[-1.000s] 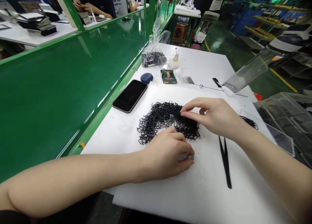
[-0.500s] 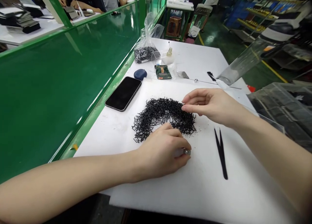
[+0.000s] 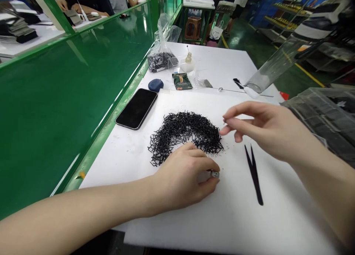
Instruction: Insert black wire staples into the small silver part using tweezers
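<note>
- Clock faces are centred on the pile, 12 pointing away from the wearer.
- Left hand [image 3: 188, 175], at 6 o'clock: thumb and forefinger clamped on a small metal part [image 3: 215, 174]. Its end protrudes toward 3 o'clock, presumably to leave it accessible to the other hand.
- Tweezers [image 3: 254, 175], at 4 o'clock: lying on the white sheet [image 3: 199, 225], points apart and facing away; probably placed for the right hand to reach.
- Right hand [image 3: 257, 125], at 3 o'clock: thumb and forefinger tips close together. Cannot tell whether a piece is between them.
- Pile of black bent pieces [image 3: 185, 122], at centre: an arc opening toward the left hand, likely spread for picking singly.
- Phone [image 3: 137, 109], at 10 o'clock, and green packet [image 3: 182, 81], at 12: both outside the pile, presumably kept off the working area.
- Clear bag [image 3: 162, 61], between 11 and 12, beyond: dark contents.
- Compared with half a second ago: the right fingertips have shifted from the pile's upper right toward 3 o'clock. Left hand, metal part and tweezers hold much the same positions.
</note>
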Available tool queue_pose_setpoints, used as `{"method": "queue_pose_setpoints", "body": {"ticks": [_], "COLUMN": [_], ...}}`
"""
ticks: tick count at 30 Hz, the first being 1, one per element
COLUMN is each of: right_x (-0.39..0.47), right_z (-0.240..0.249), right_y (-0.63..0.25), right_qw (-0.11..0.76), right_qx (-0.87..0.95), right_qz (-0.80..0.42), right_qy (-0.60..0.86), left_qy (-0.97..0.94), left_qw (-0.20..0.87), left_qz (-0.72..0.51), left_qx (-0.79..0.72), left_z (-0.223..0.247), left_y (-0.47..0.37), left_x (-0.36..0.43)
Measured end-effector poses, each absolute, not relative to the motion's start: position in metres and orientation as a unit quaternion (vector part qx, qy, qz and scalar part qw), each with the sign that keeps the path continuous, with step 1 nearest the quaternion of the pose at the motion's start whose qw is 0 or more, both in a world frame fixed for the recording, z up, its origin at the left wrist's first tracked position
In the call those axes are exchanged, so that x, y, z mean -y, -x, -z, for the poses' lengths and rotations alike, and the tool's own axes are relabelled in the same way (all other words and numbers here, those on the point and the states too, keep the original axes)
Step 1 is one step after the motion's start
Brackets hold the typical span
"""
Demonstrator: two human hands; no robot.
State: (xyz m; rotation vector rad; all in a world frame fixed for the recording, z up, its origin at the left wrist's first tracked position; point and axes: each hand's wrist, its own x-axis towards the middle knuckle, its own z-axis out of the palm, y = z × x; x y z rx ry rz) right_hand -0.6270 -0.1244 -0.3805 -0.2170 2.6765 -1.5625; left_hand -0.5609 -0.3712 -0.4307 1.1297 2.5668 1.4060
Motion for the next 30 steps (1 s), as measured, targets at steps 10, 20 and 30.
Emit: {"method": "queue_pose_setpoints", "body": {"ticks": [10,20,30], "right_x": [0.102,0.109,0.117], "right_z": [0.409,0.406,0.408], "right_y": [0.594,0.591,0.575], "right_qw": [-0.079,-0.103,-0.125], "right_qx": [-0.828,-0.834,-0.835], "right_qz": [0.548,0.506,0.513], "right_qy": [0.088,0.194,0.158], "left_qy": [-0.304,-0.117,-0.025], "left_qw": [0.005,0.175,0.266], "left_qz": [-0.535,-0.710,-0.776], "left_qx": [-0.788,-0.672,-0.571], "left_z": [0.420,0.403,0.406], "left_y": [0.557,0.565,0.572], "left_x": [0.370,0.367,0.366]}}
